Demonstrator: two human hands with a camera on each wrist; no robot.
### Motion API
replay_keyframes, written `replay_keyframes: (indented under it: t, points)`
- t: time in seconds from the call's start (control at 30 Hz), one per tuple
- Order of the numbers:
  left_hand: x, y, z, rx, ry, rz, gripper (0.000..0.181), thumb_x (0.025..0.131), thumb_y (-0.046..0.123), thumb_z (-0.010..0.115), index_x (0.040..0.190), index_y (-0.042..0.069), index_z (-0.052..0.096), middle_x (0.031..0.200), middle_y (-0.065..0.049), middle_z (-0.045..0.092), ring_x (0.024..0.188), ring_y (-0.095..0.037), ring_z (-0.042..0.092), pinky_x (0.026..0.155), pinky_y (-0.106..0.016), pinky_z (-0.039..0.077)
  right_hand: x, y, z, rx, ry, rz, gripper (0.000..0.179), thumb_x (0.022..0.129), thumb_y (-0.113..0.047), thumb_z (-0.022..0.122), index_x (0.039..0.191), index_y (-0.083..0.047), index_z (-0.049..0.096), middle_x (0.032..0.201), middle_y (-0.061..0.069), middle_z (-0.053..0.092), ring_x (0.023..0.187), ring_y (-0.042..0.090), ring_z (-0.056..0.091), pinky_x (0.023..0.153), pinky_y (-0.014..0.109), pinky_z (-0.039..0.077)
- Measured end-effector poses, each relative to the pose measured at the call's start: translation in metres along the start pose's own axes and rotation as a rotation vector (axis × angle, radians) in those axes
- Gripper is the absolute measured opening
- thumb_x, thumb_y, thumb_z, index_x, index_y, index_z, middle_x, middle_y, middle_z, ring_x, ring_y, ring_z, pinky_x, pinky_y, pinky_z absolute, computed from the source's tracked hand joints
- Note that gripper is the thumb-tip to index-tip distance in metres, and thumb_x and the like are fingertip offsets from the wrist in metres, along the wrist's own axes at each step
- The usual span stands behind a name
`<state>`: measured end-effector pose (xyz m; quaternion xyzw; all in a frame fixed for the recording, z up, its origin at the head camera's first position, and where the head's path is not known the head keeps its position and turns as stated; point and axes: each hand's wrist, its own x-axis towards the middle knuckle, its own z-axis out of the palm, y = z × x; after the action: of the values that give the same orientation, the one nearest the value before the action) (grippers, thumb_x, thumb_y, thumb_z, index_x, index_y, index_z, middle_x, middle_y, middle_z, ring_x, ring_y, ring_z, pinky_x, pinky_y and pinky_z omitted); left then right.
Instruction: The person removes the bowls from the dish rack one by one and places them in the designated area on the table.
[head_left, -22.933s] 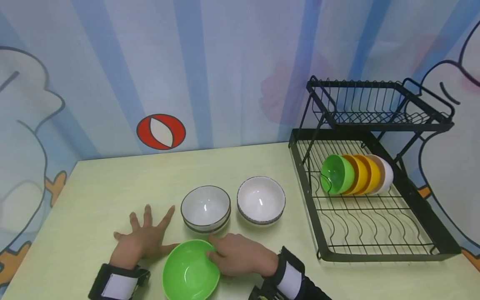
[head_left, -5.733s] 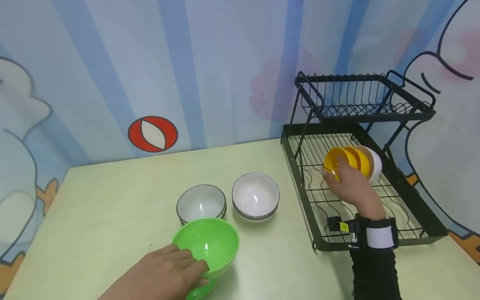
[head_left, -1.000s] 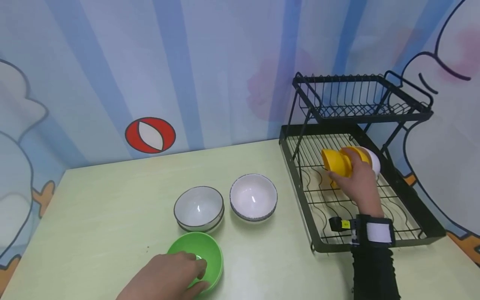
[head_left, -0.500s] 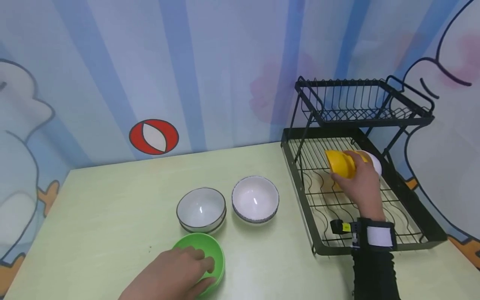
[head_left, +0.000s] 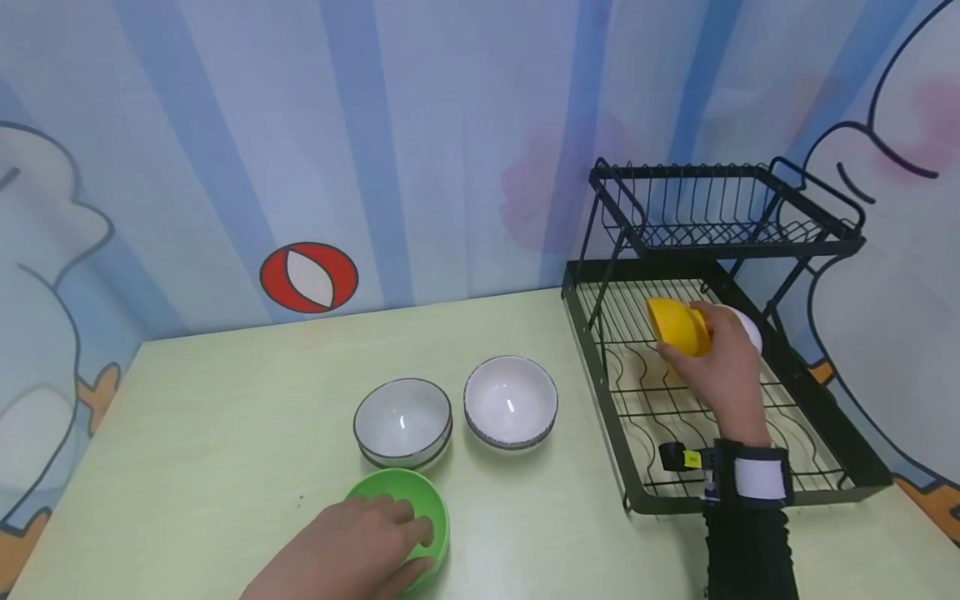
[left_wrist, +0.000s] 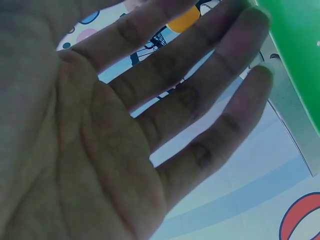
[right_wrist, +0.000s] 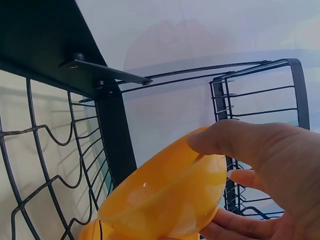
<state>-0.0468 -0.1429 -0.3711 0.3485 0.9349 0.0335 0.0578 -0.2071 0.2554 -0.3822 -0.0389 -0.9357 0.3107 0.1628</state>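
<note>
In the head view, my right hand [head_left: 722, 371] grips a yellow bowl [head_left: 678, 327] inside the lower tier of the dish rack [head_left: 652, 504]. The bowl lies tipped on its side. The right wrist view shows the thumb over the rim of the yellow bowl [right_wrist: 165, 192] and fingers beneath. Behind the hand, part of a white bowl [head_left: 750, 329] shows. At the front, my left hand [head_left: 352, 546] hangs over a green bowl [head_left: 412, 492], its fingers loosely bent. Those fingers look spread in the left wrist view, near the green bowl [left_wrist: 300, 45].
Two nested white bowls with dark rims [head_left: 402, 421] stand just behind the green bowl. To their right is a speckled-rim white bowl [head_left: 511, 402]. The rack's upper tier [head_left: 727, 250] overhangs the back of the lower one. A printed curtain [head_left: 450, 167] backs the table.
Since the earliest frame, the rack's green bowl has left it. The left hand has lowered a green bowl onto another and loosened its fingers. The right hand has pulled the yellow bowl leftward.
</note>
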Motion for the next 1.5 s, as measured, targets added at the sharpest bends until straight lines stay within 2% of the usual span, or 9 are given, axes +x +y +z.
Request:
replay_keyframes:
  t: [0.1, 0.27, 0.43, 0.67, 0.87, 0.97, 1.1, 1.3, 1.5]
  points:
    - [0.000, 0.001, 0.000, 0.005, -0.001, -0.003, 0.017, 0.088, 0.037, 0.073, 0.095, 0.022, 0.070, 0.080, 0.010, 0.062, 0.072, -0.008, 0.052, 0.064, -0.027, 0.049, -0.001, -0.001, -0.001, 0.008, -0.004, 0.007, 0.071, 0.089, -0.020, 0.072, 0.147, 0.002, 0.039, 0.147, 0.030, 0.042, 0.119, 0.049, 0.048, 0.099, 0.066, 0.048]
    - [0.000, 0.003, -0.002, 0.024, -0.010, -0.019, 0.021, 0.089, 0.039, 0.072, 0.100, 0.023, 0.071, 0.090, 0.008, 0.067, 0.086, -0.011, 0.061, 0.076, -0.032, 0.055, -0.002, -0.003, -0.002, 0.022, -0.011, 0.028, 0.072, 0.090, -0.023, 0.071, 0.148, 0.001, 0.037, 0.144, 0.031, 0.044, 0.116, 0.048, 0.050, 0.096, 0.065, 0.050]
    - [0.002, 0.004, -0.003, 0.027, -0.026, -0.027, 0.021, 0.089, 0.039, 0.072, 0.103, 0.024, 0.071, 0.096, 0.007, 0.068, 0.093, -0.013, 0.063, 0.085, -0.037, 0.056, -0.002, -0.005, -0.003, 0.027, -0.022, 0.038, 0.072, 0.091, -0.026, 0.070, 0.149, 0.000, 0.036, 0.144, 0.031, 0.044, 0.118, 0.049, 0.051, 0.095, 0.065, 0.051]
    - [0.000, 0.006, -0.004, 0.061, 0.017, -0.005, 0.020, 0.089, 0.038, 0.071, 0.102, 0.024, 0.070, 0.096, 0.008, 0.067, 0.093, -0.011, 0.062, 0.085, -0.036, 0.056, -0.004, -0.009, -0.005, 0.055, -0.033, 0.046, 0.071, 0.092, -0.031, 0.067, 0.150, -0.001, 0.037, 0.145, 0.030, 0.043, 0.122, 0.050, 0.050, 0.094, 0.065, 0.052]
    - [-0.001, 0.008, -0.005, 0.082, 0.048, 0.009, 0.017, 0.089, 0.037, 0.071, 0.100, 0.024, 0.070, 0.096, 0.008, 0.067, 0.093, -0.011, 0.062, 0.084, -0.035, 0.055, -0.004, -0.013, -0.006, 0.094, -0.037, 0.093, 0.074, 0.095, -0.041, 0.062, 0.152, -0.003, 0.034, 0.146, 0.032, 0.045, 0.126, 0.051, 0.050, 0.093, 0.063, 0.053]
    - [-0.002, 0.008, -0.004, 0.094, 0.068, 0.019, 0.016, 0.089, 0.037, 0.071, 0.098, 0.024, 0.069, 0.095, 0.008, 0.067, 0.093, -0.011, 0.062, 0.084, -0.035, 0.055, -0.004, -0.015, -0.006, 0.107, -0.038, 0.118, 0.076, 0.095, -0.045, 0.060, 0.153, -0.004, 0.032, 0.147, 0.032, 0.044, 0.127, 0.050, 0.050, 0.093, 0.061, 0.054]
    - [-0.002, 0.008, -0.005, 0.086, 0.065, 0.016, 0.017, 0.089, 0.037, 0.071, 0.099, 0.024, 0.070, 0.095, 0.008, 0.067, 0.093, -0.011, 0.062, 0.084, -0.034, 0.055, -0.004, -0.015, -0.007, 0.110, -0.048, 0.137, 0.080, 0.097, -0.048, 0.056, 0.155, -0.003, 0.025, 0.148, 0.034, 0.042, 0.124, 0.051, 0.052, 0.092, 0.060, 0.055]
    - [-0.001, 0.006, -0.005, 0.082, 0.053, 0.013, 0.018, 0.090, 0.038, 0.070, 0.101, 0.024, 0.070, 0.097, 0.007, 0.068, 0.093, -0.011, 0.063, 0.083, -0.034, 0.056, -0.003, -0.015, -0.006, 0.110, -0.072, 0.178, 0.075, 0.103, -0.039, 0.045, 0.157, 0.001, 0.012, 0.146, 0.038, 0.040, 0.122, 0.053, 0.053, 0.092, 0.061, 0.053]
    - [-0.001, 0.005, -0.004, 0.062, 0.031, -0.006, 0.020, 0.090, 0.040, 0.070, 0.103, 0.025, 0.071, 0.097, 0.008, 0.068, 0.092, -0.011, 0.063, 0.082, -0.035, 0.056, -0.002, -0.017, -0.004, 0.134, -0.079, 0.261, 0.070, 0.102, -0.028, 0.037, 0.157, -0.001, 0.004, 0.145, 0.040, 0.021, 0.113, 0.052, 0.049, 0.090, 0.058, 0.055]
